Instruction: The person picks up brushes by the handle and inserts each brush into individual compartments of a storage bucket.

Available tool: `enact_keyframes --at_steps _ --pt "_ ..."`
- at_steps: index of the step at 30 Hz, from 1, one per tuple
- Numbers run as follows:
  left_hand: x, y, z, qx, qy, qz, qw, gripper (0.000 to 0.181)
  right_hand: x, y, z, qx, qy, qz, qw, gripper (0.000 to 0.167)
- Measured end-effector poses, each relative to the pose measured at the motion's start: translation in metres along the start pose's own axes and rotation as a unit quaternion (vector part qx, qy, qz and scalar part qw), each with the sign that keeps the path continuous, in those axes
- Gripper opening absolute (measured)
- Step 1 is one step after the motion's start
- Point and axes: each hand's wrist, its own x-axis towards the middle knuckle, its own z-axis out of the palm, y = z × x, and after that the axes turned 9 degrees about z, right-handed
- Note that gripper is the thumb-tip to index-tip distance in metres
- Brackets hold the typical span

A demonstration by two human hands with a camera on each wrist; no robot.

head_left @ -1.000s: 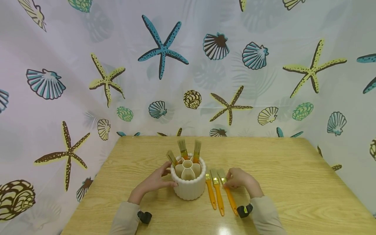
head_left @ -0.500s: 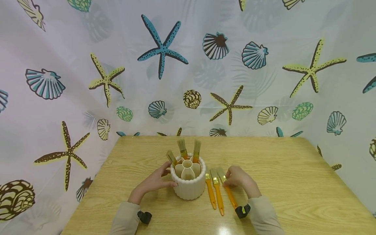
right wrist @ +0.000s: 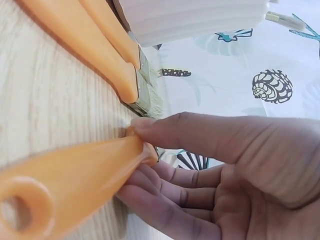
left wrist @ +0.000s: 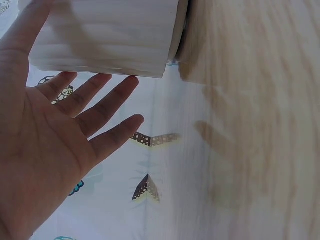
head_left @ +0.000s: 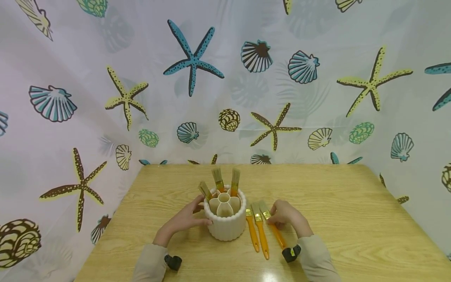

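The right-hand brush (head_left: 276, 235) lies at the right end of a row of three, to the right of the container, its bristles toward the rear of the table (head_left: 352, 219). The right hand (head_left: 287, 215) pinches it between thumb and fingers near the metal band; whether the handle touches the table cannot be told. The middle brush (head_left: 262, 237) is just beside it, and the left brush (head_left: 252, 233) is nearest the container (head_left: 227, 227). The widest stretch of table extends from the right hand to the right edge; the rear edge meets the patterned curtain (head_left: 229, 86). The right wrist view shows what the head view conceals: the hanging hole at the handle end, and the thumb set against the fingers. The left wrist view shows the left hand (head_left: 186, 217) with fingers spread wide and nearly straight—some fingertips touch the container wall; in the head view, its thumb lies along the near side. The container is upright, scalloped at the rim, with compartments around a central tube. Three brushes stand in it, bristles up: a left-leaning brush (head_left: 205, 190), a rear brush (head_left: 218, 179) and a rear-right brush (head_left: 235, 181).
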Motion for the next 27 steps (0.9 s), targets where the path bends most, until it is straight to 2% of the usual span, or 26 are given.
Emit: enact_keyframes --at_steps 5,15,21,27 --pt "-0.0007 -0.0011 -0.0001 -0.003 -0.001 -0.001 1.0 0.102 0.0017 0.0014 0.0022 0.015 -0.013 0.001 0.9998 0.02" --pt "-0.0011 0.0 -0.001 -0.005 -0.001 0.003 1.0 0.101 0.0017 0.0021 0.0023 0.023 -0.009 -0.01 0.9996 0.023" --pt "-0.0019 -0.001 -0.0015 -0.004 -0.001 -0.003 1.0 0.101 0.0021 0.0034 -0.0006 0.026 -0.021 -0.021 0.9992 0.022" --pt "-0.0013 -0.0032 -0.0026 -0.009 0.002 0.006 0.9999 0.099 0.003 0.004 -0.0057 0.044 -0.015 -0.03 0.9985 0.019"
